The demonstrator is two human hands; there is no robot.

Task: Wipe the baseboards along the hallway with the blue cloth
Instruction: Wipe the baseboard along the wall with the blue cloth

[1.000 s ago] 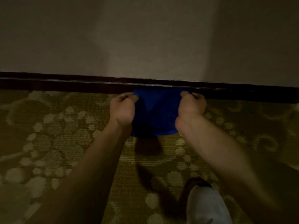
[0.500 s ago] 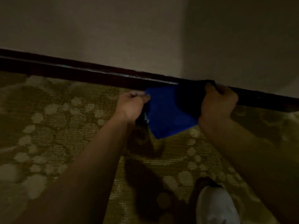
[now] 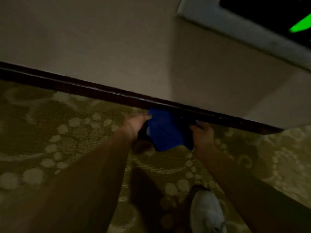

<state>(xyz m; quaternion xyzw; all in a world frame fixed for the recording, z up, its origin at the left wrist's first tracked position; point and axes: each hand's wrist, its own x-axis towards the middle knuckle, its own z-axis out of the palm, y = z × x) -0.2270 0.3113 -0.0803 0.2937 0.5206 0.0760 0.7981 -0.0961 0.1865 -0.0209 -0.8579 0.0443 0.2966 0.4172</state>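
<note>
A dark brown baseboard (image 3: 94, 89) runs slanting down to the right along the foot of a beige wall. The blue cloth (image 3: 164, 130) hangs stretched between my two hands, its upper edge against the baseboard. My left hand (image 3: 137, 122) pinches the cloth's left upper corner. My right hand (image 3: 202, 132) grips its right side, fingers curled just under the baseboard. The cloth's lower part droops onto the carpet.
Patterned olive and cream carpet (image 3: 58, 132) covers the floor. My white shoe (image 3: 207, 213) stands at the bottom right. A white frame (image 3: 235, 29) with a dark, green-lit panel sits on the wall at the top right. The baseboard ends at a corner (image 3: 277, 132) on the right.
Both hands and the cloth have slid to the right along the baseboard. The view has tilted, and the white frame and the wall corner have come into sight.
</note>
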